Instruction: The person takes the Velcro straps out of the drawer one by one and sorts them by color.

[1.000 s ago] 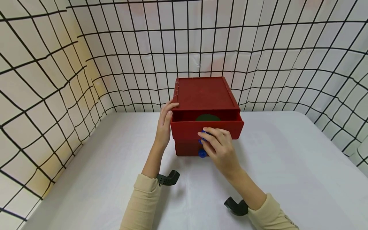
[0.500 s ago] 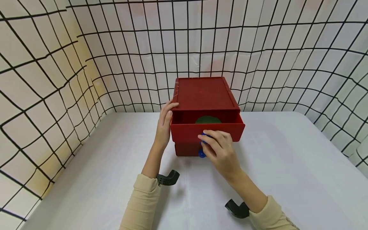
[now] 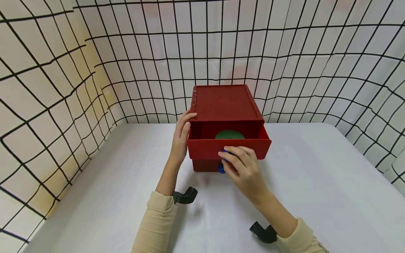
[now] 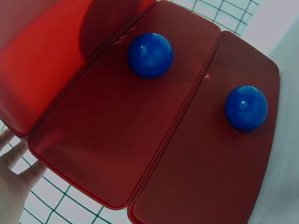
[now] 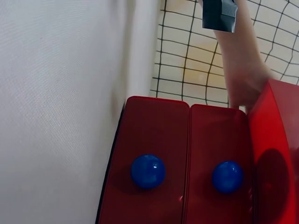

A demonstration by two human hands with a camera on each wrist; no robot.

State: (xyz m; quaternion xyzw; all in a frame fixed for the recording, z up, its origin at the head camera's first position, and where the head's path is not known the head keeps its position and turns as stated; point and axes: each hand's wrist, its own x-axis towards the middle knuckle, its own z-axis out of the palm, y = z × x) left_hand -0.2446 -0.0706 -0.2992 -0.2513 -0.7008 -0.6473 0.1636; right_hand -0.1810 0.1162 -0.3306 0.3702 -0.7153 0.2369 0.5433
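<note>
A red drawer box [image 3: 223,102] stands on the white table, its top drawer [image 3: 205,149] partly pulled out. Inside that drawer shows a green rounded thing [image 3: 230,134], its lower part hidden by the drawer front. My right hand [image 3: 243,168] pinches the top drawer's blue knob [image 3: 225,151], mostly covered by the fingers. Against the box's left side rests my left hand [image 3: 181,137], fingertips on the top edge. In the left wrist view, two lower drawers are closed, each with a round blue knob [image 4: 150,55]. The right wrist view does not show the right hand.
Black grid mesh [image 3: 221,45] over white sheeting rises behind and on both sides. The white table [image 3: 126,175] extends around the box. Each wrist wears a black camera mount [image 3: 185,195]. At the far right edge is part of a white object [image 3: 399,168].
The top drawer has slid farther out toward me, with my right hand moving back and down on its knob. More of the green thing shows. My left hand has stayed in place.
</note>
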